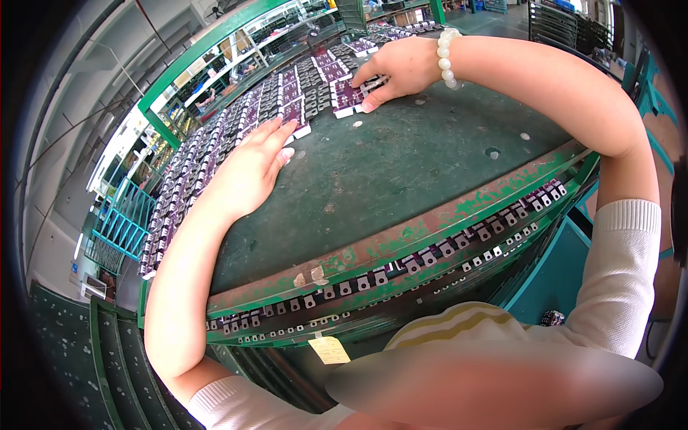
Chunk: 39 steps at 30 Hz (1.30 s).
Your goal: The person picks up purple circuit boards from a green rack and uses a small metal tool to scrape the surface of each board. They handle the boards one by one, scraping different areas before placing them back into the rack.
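In the head view, the left hand (pixel 247 172) was loosely open, its fingers stretched to the near end of a row of purple parts (pixel 289 93); I could not tell any grip. The right hand (pixel 407 68), thumb and fingers partly spread, touched another purple part (pixel 346 99) on the green table (pixel 373 179); whether it gripped was unclear. More parts (pixel 428 256) lined a tier below the table's edge

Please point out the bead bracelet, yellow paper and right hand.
Bead bracelet (pixel 446 64), head view: a middle bead.
Yellow paper (pixel 330 350), head view: its centre.
Right hand (pixel 408 67), head view: back of the hand.
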{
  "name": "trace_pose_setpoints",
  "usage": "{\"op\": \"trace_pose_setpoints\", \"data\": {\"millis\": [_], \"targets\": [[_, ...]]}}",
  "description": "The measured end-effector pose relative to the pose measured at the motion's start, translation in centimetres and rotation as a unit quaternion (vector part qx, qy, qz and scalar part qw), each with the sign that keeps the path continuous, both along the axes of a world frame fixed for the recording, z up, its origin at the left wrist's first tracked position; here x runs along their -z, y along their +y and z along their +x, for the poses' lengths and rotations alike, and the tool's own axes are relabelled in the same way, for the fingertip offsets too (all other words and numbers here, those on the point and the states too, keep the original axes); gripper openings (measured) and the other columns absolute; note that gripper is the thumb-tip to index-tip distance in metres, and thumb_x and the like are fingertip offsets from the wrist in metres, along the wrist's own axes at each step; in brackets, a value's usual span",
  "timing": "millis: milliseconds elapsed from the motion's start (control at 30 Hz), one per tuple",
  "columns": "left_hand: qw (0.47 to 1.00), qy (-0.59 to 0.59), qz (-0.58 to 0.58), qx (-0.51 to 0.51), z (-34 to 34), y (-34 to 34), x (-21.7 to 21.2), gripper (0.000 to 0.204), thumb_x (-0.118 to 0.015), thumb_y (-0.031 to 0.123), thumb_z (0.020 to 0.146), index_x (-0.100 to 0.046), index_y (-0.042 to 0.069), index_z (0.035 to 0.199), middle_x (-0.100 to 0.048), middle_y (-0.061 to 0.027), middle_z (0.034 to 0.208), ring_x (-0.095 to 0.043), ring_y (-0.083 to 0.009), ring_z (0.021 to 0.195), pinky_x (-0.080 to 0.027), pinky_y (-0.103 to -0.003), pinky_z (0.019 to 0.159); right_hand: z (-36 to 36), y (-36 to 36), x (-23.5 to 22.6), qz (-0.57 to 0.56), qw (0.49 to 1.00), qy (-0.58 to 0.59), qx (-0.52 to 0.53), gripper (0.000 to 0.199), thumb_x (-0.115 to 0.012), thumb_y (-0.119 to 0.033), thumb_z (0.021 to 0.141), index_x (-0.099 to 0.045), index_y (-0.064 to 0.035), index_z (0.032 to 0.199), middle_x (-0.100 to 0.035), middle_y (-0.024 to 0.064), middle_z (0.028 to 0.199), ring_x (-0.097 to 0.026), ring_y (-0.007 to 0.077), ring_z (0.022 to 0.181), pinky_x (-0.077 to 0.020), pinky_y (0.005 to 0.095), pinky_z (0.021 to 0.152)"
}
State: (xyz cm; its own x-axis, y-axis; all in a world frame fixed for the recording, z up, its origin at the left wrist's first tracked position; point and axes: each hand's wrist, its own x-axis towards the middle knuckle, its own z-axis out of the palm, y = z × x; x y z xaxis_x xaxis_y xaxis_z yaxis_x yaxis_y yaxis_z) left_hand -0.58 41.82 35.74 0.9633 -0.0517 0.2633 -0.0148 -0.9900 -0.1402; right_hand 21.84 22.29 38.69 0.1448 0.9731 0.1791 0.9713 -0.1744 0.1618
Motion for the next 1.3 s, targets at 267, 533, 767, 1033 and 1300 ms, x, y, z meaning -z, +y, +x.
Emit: {"op": "trace_pose_setpoints", "data": {"millis": [267, 533, 767, 1033, 1300], "targets": [[0.992, -0.043, 0.115, 0.026, 1.3, -2.1, -1.4, 0.052, -0.05, 0.03, 0.094, -0.038, 0.002, 0.135, -0.036, -0.0217, 0.141, -0.033, -0.0342, 0.133, -0.028, -0.044, 0.11, 3.5, -0.8, 0.6, 0.031, 0.999, 0.034, -0.02, 0.074, -0.068, -0.051, 0.077, -0.046, -0.0071, 0.132, -0.059, 0.0213, 0.119, -0.057, 0.0339, 0.11, -0.0442, 0.0414, 0.094], [0.992, -0.023, 0.1, 0.07, 8.2, -3.3, -0.5, 0.047, -0.052, 0.031, 0.093, -0.048, -0.003, 0.125, -0.054, -0.0247, 0.122, -0.046, -0.0374, 0.122, -0.035, -0.043, 0.104, 5.9, -3.9, -1.0, -0.054, 0.996, 0.062, 0.036, 0.058, -0.068, -0.041, 0.08, -0.057, 0.0017, 0.118, -0.063, 0.0196, 0.109, -0.06, 0.0324, 0.099, -0.0461, 0.0389, 0.087], [0.992, -0.087, 0.04, 0.084, 9.1, -3.4, 0.6, 0.037, -0.053, 0.029, 0.091, -0.059, -0.002, 0.11, -0.062, -0.0186, 0.102, -0.058, -0.034, 0.099, -0.048, -0.041, 0.084, 9.1, -1.6, -0.9, -0.069, 0.995, 0.007, 0.07, 0.053, -0.063, -0.039, 0.085, -0.056, -0.0008, 0.12, -0.062, 0.019, 0.113, -0.059, 0.0335, 0.103, -0.0452, 0.0391, 0.089], [0.995, -0.068, 0.047, 0.059, 8.8, -4.1, 0.4, 0.037, -0.052, 0.025, 0.093, -0.056, -0.003, 0.117, -0.059, -0.0204, 0.114, -0.056, -0.0355, 0.106, -0.045, -0.04, 0.09, 11.4, 3.6, 0.4, -0.059, 0.998, 0.007, 0.01, 0.046, -0.058, -0.03, 0.089, -0.052, -0.0057, 0.128, -0.058, 0.018, 0.122, -0.054, 0.0339, 0.112, -0.0413, 0.0399, 0.096], [0.995, -0.07, 0.052, 0.052, 8.8, -4.0, 0.5, 0.037, -0.051, 0.025, 0.093, -0.056, -0.002, 0.117, -0.058, -0.0197, 0.116, -0.055, -0.0348, 0.108, -0.045, -0.04, 0.092, 12.4, 3.8, 1.1, -0.035, 0.999, 0.01, -0.014, 0.043, -0.055, -0.027, 0.09, -0.052, -0.0084, 0.129, -0.058, 0.0163, 0.122, -0.054, 0.0343, 0.111, -0.0416, 0.0397, 0.095]]}}
